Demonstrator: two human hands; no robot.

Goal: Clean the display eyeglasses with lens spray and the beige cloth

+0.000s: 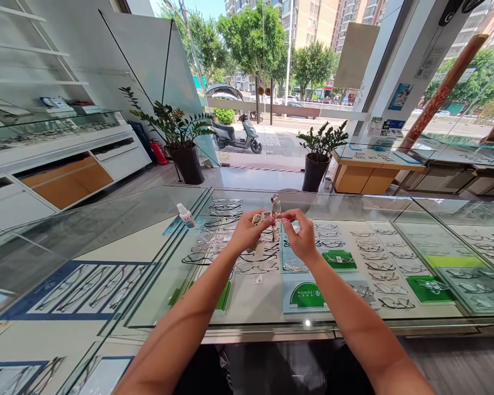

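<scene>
A pair of eyeglasses (276, 204) is held up on edge between my two hands, above the glass display counter (247, 315). My left hand (249, 227) is closed on its left side, with a small beige cloth or tag-like item (256, 219) by the fingers. From the right, my right hand (299, 233) pinches the frame near its middle. Beneath the hands, several eyeglass frames (257, 267) lie in rows. A small white tag (258, 279) is below them.
A white spray bottle (186, 216) stands on the counter to the left. Green display cards (340, 260) lie among the frames at right. Beyond the counter are two potted plants (188, 162), a glass door and a parked scooter (239, 134). A fire extinguisher (158, 153) stands at left.
</scene>
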